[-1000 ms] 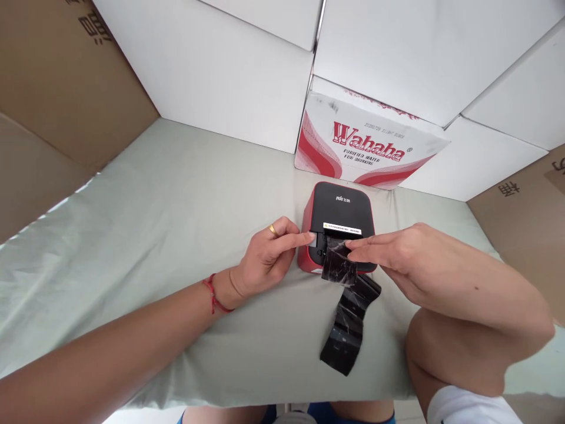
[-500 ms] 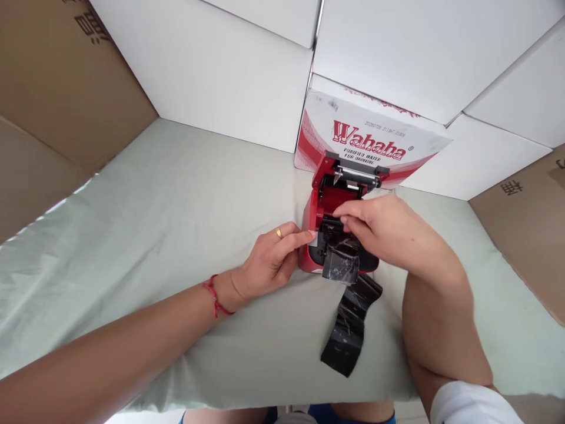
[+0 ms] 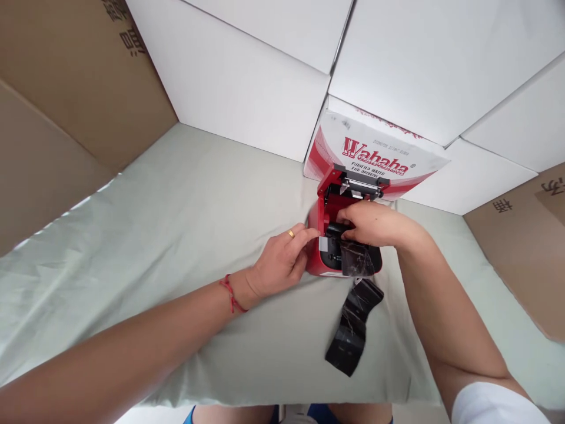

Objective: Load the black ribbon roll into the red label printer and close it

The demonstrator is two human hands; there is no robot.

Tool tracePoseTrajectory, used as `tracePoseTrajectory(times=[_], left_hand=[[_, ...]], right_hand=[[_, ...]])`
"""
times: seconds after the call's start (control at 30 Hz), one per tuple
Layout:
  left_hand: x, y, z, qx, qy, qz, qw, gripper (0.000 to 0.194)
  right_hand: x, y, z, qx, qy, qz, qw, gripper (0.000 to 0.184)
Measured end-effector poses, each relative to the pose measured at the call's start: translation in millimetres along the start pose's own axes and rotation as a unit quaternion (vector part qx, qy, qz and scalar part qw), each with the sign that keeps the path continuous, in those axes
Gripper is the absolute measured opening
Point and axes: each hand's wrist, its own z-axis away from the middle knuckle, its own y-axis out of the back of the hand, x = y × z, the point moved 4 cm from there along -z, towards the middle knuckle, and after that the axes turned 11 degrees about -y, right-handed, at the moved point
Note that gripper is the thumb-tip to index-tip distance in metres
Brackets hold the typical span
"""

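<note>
A red and black label printer (image 3: 314, 253) stands on the cloth with its lid (image 3: 364, 181) tilted up and back. My left hand (image 3: 285, 259), a ring on one finger, grips the left rim of the printer, fingers bent. Inside the open body, my right hand (image 3: 373, 224) has its fingers closed round a roll of black ribbon (image 3: 338, 229); its fingertips are partly hidden. From there, a loose wrinkled length of the ribbon (image 3: 357, 260) hangs over the printer's front. A black ribbon strip (image 3: 353, 330) lies curled on the cloth in front.
Behind the printer stands a red and white water carton (image 3: 326, 132), against stacked white boxes (image 3: 247, 76). Brown cartons (image 3: 79, 88) flank the left side, and another brown carton (image 3: 521, 235) the right. A pale green cloth (image 3: 212, 194) covers the table.
My right hand has gone deeper into the printer with the ribbon roll, and the hanging ribbon has shifted to the right. My left hand stays on the rim. The view has shifted slightly.
</note>
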Motion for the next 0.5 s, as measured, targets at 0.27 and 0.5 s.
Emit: tracePoseTrajectory(times=[0.27, 0.5], left_hand=[[-0.5, 0.2, -0.7, 0.006, 0.002, 0.012, 1.000, 0.052], [0.0, 0.5, -1.3, 0.008, 0.000, 0.015, 1.000, 0.055]], right_hand=[[75.7, -1.1, 109.8, 0.109, -0.044, -0.144, 0.983, 0.053], [130.5, -98.0, 130.5, -0.092, -0.131, -0.148, 0.976, 0.038]])
